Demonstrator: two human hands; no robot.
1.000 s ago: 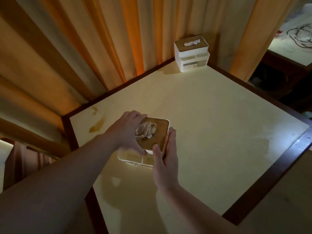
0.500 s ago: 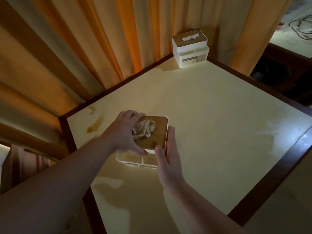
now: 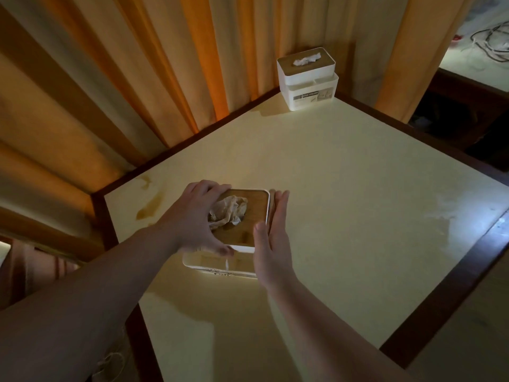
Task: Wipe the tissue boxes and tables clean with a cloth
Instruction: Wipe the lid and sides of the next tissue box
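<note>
A white tissue box [image 3: 249,216] with a wooden lid and a crumpled tissue sticking out stands near the left corner of the cream table [image 3: 344,194]. My left hand [image 3: 192,216] grips the box from its left side, fingers over the far edge and thumb at the near edge. My right hand [image 3: 272,238] lies flat against the box's right side with straight fingers. A second white tissue box [image 3: 307,78] stands at the table's far corner. No cloth is visible.
Orange curtains [image 3: 137,78] hang right behind the table's far and left edges. A brown stain [image 3: 150,209] marks the table near its left corner. The table has a dark wooden rim [image 3: 454,293]. Another table with cables [image 3: 490,42] is at the upper right.
The right hand has slid slightly forward along the box's right side. The left hand keeps its grip on the box.
</note>
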